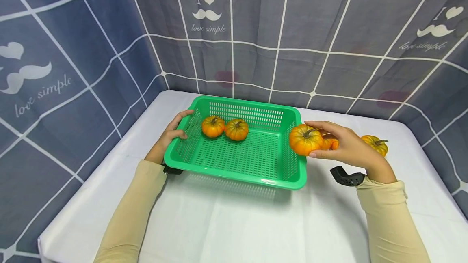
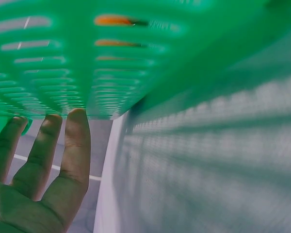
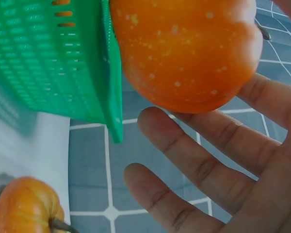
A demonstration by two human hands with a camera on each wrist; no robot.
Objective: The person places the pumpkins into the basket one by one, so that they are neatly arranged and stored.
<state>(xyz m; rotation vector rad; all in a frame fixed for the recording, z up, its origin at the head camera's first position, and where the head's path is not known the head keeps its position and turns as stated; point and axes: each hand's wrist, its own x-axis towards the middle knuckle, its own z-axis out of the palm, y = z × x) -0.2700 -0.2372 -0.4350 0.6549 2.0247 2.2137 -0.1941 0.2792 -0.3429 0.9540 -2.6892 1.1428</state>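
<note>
Sleeves, head view: beige cloth sleeves [image 1: 387, 218] lie nearest, reaching over a white-covered table [image 1: 219, 222].
Basket: a rectangular green plastic basket [image 1: 234, 175] with slotted walls, seemingly raised above the table.
Basket's left end: the left hand [image 1: 170, 131] grips it, fingers and thumb over the rim, probably to keep it steady.
Pumpkins inside: one small round orange pumpkin [image 1: 213, 127] and a ribbed orange-yellow pumpkin [image 1: 237, 129] sit side by side, nearer the left end.
Basket's right end: the right hand [image 1: 345, 149] pinches a streaked orange pumpkin [image 1: 305, 141] between thumb and fingers, at the rim; gripping its sides presumably suits its round shape.
Beyond the right hand: a yellow-orange pumpkin [image 1: 374, 144], partly hidden, on the table. An orange patch [image 1: 330, 144] between the fingers is too covered to identify.
Left wrist view: three fingers stand apart, tips touching the basket; the thumb is out of sight.
Right wrist view: the streaked orange pumpkin lies above the fingers, beside the basket's rim; the lower two fingers spread clear of it.
</note>
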